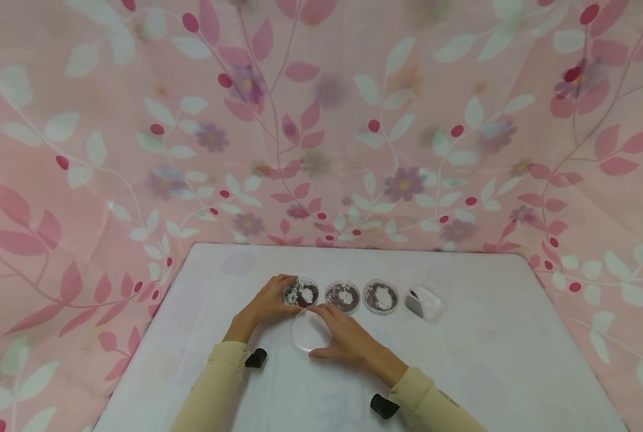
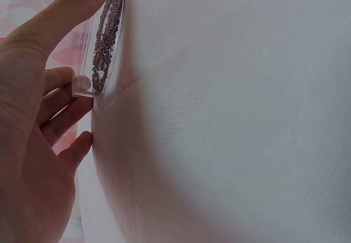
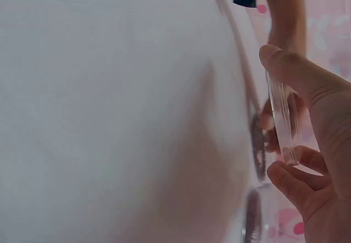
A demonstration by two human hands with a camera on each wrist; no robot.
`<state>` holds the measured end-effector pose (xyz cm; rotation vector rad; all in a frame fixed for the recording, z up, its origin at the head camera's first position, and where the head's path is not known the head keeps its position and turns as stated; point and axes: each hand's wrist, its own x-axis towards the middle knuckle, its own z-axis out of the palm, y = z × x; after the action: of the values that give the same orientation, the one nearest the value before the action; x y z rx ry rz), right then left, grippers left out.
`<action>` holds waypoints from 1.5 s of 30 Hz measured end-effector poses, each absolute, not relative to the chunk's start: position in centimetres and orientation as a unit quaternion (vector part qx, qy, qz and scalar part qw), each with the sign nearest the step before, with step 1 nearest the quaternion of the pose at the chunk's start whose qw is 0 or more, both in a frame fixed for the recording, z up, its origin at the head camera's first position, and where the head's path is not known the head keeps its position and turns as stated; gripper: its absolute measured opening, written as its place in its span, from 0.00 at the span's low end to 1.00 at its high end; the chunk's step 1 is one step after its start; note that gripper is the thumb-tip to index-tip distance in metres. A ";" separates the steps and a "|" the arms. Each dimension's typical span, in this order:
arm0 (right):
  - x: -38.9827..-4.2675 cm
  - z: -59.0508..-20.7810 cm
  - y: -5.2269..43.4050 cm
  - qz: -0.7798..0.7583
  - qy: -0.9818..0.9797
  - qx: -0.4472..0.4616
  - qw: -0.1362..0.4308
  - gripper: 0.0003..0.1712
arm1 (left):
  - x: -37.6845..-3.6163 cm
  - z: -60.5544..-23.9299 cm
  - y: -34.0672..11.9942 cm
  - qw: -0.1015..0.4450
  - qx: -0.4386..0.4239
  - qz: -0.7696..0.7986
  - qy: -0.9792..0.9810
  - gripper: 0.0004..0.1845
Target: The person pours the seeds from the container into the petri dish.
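Observation:
My left hand (image 1: 267, 302) grips the leftmost round clear dish (image 1: 303, 293), which holds dark brown granules with white bits on top. In the left wrist view, the thumb and fingers span the dish (image 2: 105, 51) across its sides, and the granules show through its wall. Just in front of it, my right hand (image 1: 352, 342) holds an empty-looking clear round lid (image 1: 306, 333) by its edges. The right wrist view shows that lid (image 3: 282, 119) edge-on between thumb and fingers, raised over the white tabletop.
Two similar filled dishes, one in the middle (image 1: 342, 297) and one farther right (image 1: 381, 297), continue the row. Past them stands a clear container (image 1: 424, 303) with dark material and something white. A white cloth covers the table (image 1: 489, 360); floral pink fabric (image 1: 321, 150) hangs behind.

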<state>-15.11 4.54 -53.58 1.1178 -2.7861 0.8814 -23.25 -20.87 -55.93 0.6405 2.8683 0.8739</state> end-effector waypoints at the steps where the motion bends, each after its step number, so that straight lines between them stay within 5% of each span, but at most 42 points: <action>1: -15.3 -53.3 4.6 0.286 -0.889 0.357 0.013 0.55 | -23.3 -56.0 -20.9 0.033 0.213 0.286 0.934 0.46; 26: -22.0 -50.9 6.0 0.246 -0.910 0.302 0.143 0.51 | -22.9 -56.2 -20.7 0.045 0.192 0.289 0.937 0.49; 45: -22.3 -51.3 3.3 0.122 -0.928 0.323 0.139 0.52 | -22.8 -56.0 -20.7 0.056 0.182 0.291 0.938 0.50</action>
<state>-22.27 3.30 -51.26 0.9344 -2.6840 0.3521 -22.83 -20.67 -56.01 0.5534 2.8454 0.8816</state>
